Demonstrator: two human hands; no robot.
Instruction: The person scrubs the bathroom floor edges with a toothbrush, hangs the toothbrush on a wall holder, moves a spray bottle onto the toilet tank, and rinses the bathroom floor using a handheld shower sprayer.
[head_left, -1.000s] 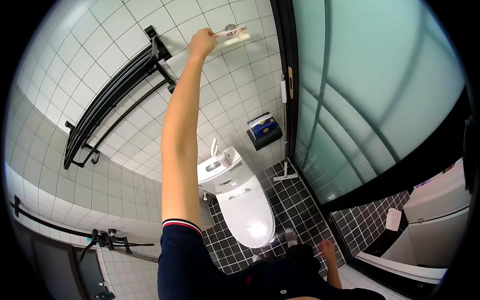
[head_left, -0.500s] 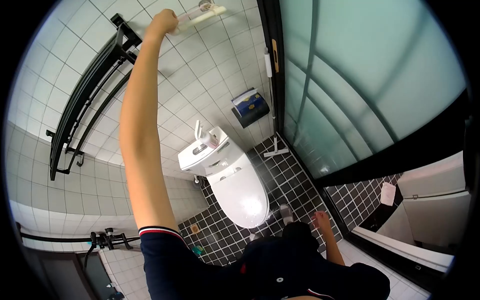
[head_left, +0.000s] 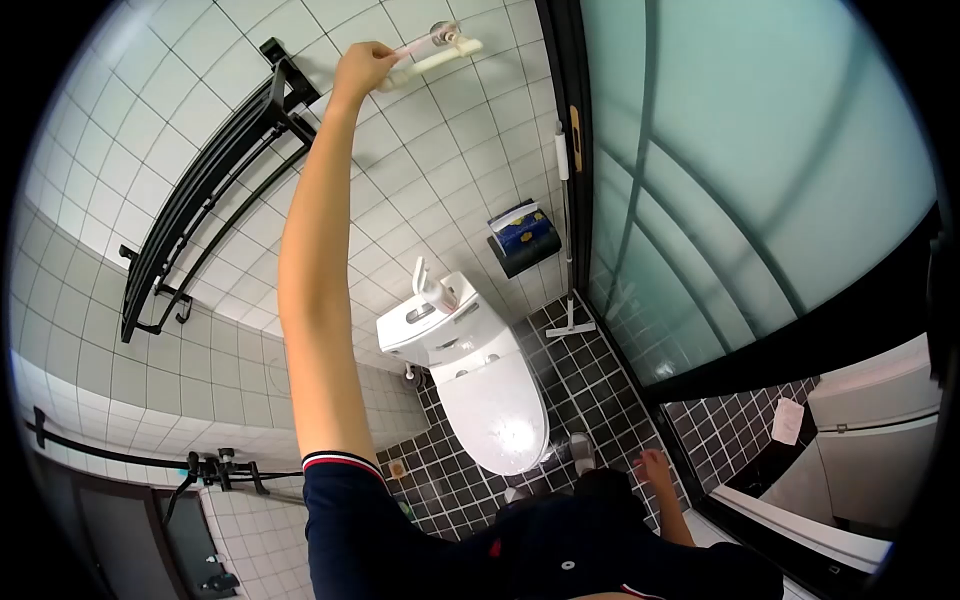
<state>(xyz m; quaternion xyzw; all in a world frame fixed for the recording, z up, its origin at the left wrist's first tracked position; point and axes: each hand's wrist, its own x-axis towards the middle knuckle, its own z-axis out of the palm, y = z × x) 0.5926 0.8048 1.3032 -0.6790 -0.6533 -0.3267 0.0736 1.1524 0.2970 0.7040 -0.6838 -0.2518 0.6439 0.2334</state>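
Note:
My left hand (head_left: pixel 364 70) is stretched far up against the tiled wall. Its fingers are closed round the left end of a pale plastic wall bar (head_left: pixel 436 64), which has a pinkish strip and a round clear mount at its right end. How the fingers grip the bar is partly hidden. Low at my side hangs my right hand (head_left: pixel 654 466), fingers loosely apart with nothing in them. Below my left arm stands a white toilet (head_left: pixel 494 412) with its lid down. A white pump bottle (head_left: pixel 437 294) rests on the tank.
A black towel rack (head_left: pixel 215 185) is fixed to the wall left of my arm. Right of the toilet are a blue tissue pack (head_left: pixel 523 230) in a black holder, a floor squeegee (head_left: pixel 571 329) and a frosted glass door (head_left: pixel 720 150). A black shower fixture (head_left: pixel 222 468) is at lower left.
The whole view has shifted, so the wall, toilet and door appear farther right. My left hand stays at the bar's left end; my right hand still hangs low.

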